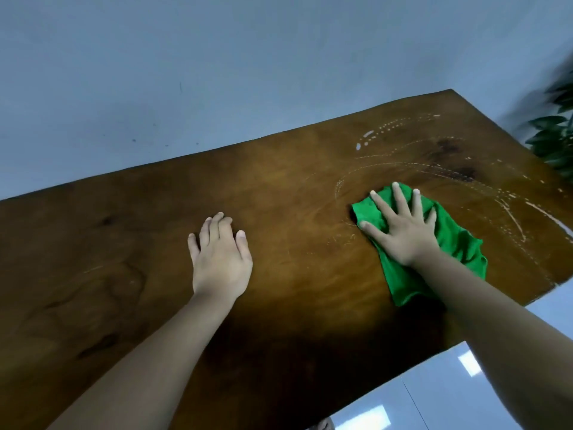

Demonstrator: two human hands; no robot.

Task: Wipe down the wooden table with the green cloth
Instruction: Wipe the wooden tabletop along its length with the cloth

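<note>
The brown wooden table (124,259) fills most of the head view, its far edge against a pale wall. A crumpled green cloth (452,243) lies on the right part of the tabletop. My right hand (403,228) presses flat on the cloth with fingers spread. My left hand (220,259) rests palm down on the bare wood near the middle, fingers slightly curled, holding nothing. White streaks and dotted wet trails (403,125) curve across the wood beyond and to the right of the cloth.
Dark green plant leaves (555,135) stand past the table's far right corner. A glossy pale floor (434,398) shows beyond the near right edge. The blue-grey wall (217,72) runs along the far edge.
</note>
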